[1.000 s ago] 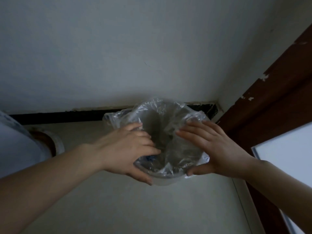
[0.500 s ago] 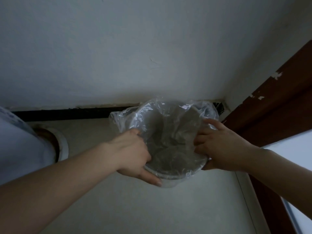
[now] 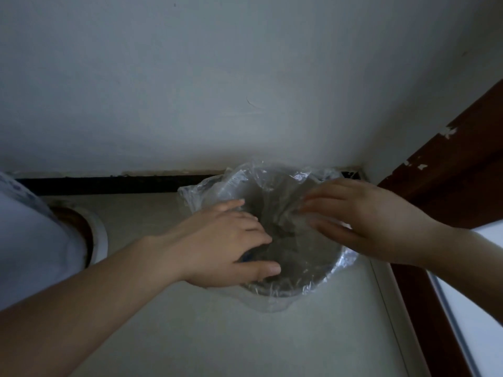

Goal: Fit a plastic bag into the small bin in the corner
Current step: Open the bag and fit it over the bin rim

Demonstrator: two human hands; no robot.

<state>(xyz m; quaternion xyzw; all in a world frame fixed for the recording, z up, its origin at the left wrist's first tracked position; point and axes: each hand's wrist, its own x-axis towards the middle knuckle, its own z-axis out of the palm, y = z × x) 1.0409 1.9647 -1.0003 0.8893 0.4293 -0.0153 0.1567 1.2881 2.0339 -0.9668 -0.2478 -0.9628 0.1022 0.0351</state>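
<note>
Head view shows the clear plastic bag (image 3: 275, 191) draped over the rim of the small bin (image 3: 288, 293) in the floor corner, left hand (image 3: 228, 240) spread flat pressing film inside, right hand (image 3: 362, 221) pinching film at the far-right rim, beside a brown door frame (image 3: 449, 172).

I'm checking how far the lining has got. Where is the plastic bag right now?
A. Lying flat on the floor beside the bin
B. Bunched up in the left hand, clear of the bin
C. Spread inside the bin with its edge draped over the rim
C: the clear plastic bag lines the small bin, its edge hanging over the rim, while the left hand and right hand press it in.
</note>
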